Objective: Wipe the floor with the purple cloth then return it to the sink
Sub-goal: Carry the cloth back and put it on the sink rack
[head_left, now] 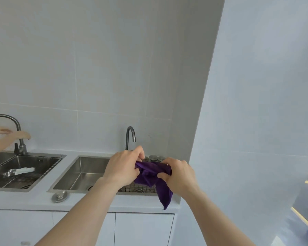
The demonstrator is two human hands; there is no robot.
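Note:
Both my hands hold the purple cloth (150, 176) bunched up in the air, over the right part of the steel sink (82, 167). My left hand (124, 168) grips the cloth's left side and my right hand (178, 174) grips its right side. One corner of the cloth hangs down past the counter's front edge. A dark curved tap (130, 137) stands behind the sink. A wire grid (140, 188) lies in the sink's right half, partly hidden by my hands.
A second sink (25, 167) with a grey tap (16, 128) lies to the left, and another person's hands (12, 134) reach over it. A round metal sink plug (60, 196) rests on the white counter. Small metal jars (154, 158) stand behind the cloth. A wall closes the right side.

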